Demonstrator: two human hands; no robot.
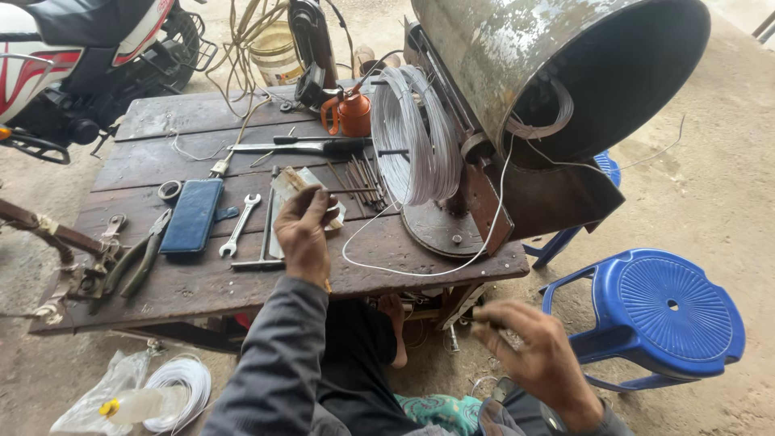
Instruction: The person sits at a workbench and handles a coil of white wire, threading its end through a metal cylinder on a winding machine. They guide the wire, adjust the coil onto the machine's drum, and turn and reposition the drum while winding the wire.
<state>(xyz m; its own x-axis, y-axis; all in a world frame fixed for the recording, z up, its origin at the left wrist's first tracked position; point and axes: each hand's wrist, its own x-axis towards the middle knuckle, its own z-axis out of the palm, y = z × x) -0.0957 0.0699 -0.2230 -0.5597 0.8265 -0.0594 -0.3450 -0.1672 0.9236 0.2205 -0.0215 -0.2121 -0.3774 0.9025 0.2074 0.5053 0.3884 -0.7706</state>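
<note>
Two hands: left hand (303,234) pinches a clear packet (292,184) (over bench).

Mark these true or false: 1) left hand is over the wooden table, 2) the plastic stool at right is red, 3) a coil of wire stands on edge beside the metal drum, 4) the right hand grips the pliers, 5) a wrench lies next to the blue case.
1) True. The left hand is over the wooden table, fingers at a small clear packet.
2) False. The plastic stool is blue.
3) True. The wire coil stands on edge beside the metal drum.
4) False. The right hand is off the table, below its edge; the pliers lie untouched on the table's left.
5) True. The wrench lies just right of the blue case.
</note>
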